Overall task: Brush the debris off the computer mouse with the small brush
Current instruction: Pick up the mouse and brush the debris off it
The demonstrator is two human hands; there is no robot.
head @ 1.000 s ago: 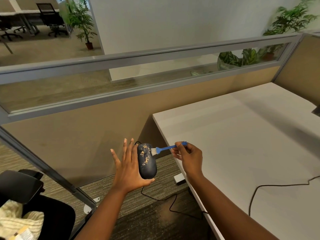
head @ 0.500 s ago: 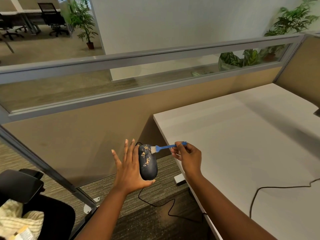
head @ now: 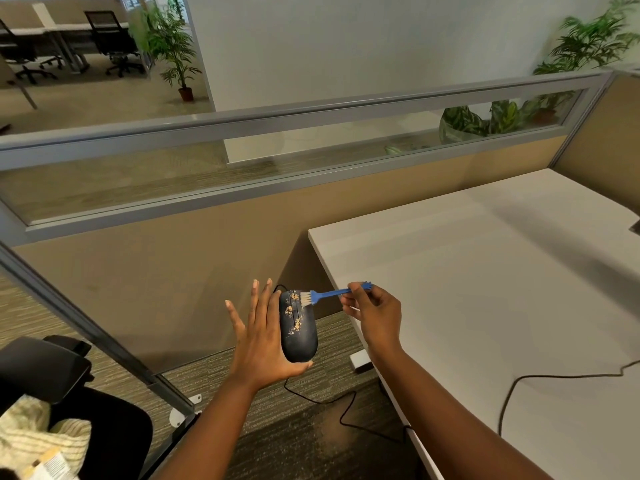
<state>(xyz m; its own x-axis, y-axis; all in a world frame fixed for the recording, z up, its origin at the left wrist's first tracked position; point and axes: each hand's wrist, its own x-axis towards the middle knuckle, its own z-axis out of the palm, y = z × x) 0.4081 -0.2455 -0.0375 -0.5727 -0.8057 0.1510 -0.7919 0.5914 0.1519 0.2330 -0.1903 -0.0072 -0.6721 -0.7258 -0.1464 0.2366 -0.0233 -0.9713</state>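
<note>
Mouse [head: 298,329] sits upright against my left hand [head: 261,344], long axis running near vertical in view, button end up and away from me, rounded tail end down by the heel of my palm. My fingers are spread and straight behind it, thumb tucked under the bottom edge, so it's propped on an open palm rather than squeezed. I'm holding it out over the carpet, just left of the desk [head: 485,271] corner, clear of the top.

Tan debris [head: 294,311] is scattered down the upper half of the black shell, thickest around the wheel groove (the lower half looks clean). The cord [head: 332,401] leaves the top end, then shows again below my hand, looping across the floor toward the desk.

Right hand [head: 375,315] now: thumb and fingertips pinched on the far end of the brush [head: 329,294], other fingers curled in. Its blue handle lies almost level, pointing left, crossing the mouse's axis nearly at a right angle. White bristles [head: 306,298] meet the top right edge of the mouse, right beside the uppermost clump of debris.

A second cable [head: 519,386] snakes across the desk on my right.
</note>
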